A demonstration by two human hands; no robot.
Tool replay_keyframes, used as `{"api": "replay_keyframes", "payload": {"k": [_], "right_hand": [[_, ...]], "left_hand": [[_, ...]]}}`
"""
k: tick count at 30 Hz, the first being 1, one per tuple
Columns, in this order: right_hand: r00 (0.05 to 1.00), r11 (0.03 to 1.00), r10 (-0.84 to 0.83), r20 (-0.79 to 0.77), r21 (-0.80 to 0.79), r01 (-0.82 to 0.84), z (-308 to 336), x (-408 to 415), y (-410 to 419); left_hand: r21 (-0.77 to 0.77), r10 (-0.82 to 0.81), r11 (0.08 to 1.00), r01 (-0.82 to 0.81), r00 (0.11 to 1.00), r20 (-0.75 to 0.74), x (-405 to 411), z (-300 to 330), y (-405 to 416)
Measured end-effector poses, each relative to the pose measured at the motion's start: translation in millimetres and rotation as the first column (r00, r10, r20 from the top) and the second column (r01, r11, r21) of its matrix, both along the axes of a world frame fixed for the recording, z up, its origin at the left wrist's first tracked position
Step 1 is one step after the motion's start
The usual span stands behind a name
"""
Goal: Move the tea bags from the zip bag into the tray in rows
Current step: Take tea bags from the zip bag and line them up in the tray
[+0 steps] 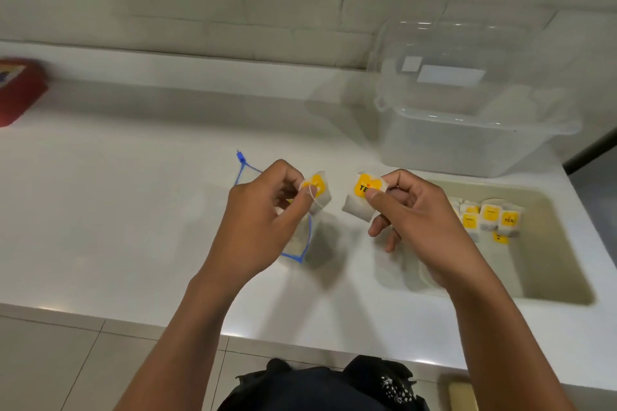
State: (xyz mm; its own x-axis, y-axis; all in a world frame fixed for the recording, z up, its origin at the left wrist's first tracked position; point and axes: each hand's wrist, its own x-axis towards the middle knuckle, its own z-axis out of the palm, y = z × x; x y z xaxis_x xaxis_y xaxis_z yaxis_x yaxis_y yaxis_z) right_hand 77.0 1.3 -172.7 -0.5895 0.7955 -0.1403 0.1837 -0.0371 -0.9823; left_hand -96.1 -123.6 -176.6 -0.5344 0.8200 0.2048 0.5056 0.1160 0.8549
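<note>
My left hand [263, 210] pinches a white tea bag [319, 192] with a yellow tag and a loose string, just above the clear zip bag [305, 243] with its blue seal, which lies on the white counter. My right hand [410, 210] pinches a second tea bag [359, 198] with a yellow "TEA" tag, held left of the beige tray [554, 264]. Several tea bags [490, 217] lie side by side at the tray's far end. The two held bags are a little apart.
A clear plastic tub [467, 137] with its lid propped up stands behind the tray. A red box [16, 90] sits at the counter's far left. The counter's front edge [133, 324] runs below my forearms, with tiled floor beneath.
</note>
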Motion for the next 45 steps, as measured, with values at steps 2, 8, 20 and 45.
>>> {"api": "replay_keyframes", "payload": {"k": [2,8,20,45], "right_hand": [[0.999,0.999,-0.039,0.015,0.004,0.039,-1,20,12],[0.974,0.985,-0.145,0.176,0.117,0.125,-12,83,43],[0.854,0.965,-0.226,0.468,0.227,0.131,-63,189,104],[0.514,0.922,-0.318,0.797,0.387,-0.030,-126,162,167]], "left_hand": [[-0.018,-0.044,0.999,0.043,0.998,-0.048,16,-2,16],[-0.082,-0.234,0.971,0.224,0.963,-0.133,83,-18,75],[-0.251,-0.411,0.895,0.368,0.899,-0.151,177,-75,151],[-0.179,-0.250,0.958,0.224,0.959,-0.133,182,-103,166]]}}
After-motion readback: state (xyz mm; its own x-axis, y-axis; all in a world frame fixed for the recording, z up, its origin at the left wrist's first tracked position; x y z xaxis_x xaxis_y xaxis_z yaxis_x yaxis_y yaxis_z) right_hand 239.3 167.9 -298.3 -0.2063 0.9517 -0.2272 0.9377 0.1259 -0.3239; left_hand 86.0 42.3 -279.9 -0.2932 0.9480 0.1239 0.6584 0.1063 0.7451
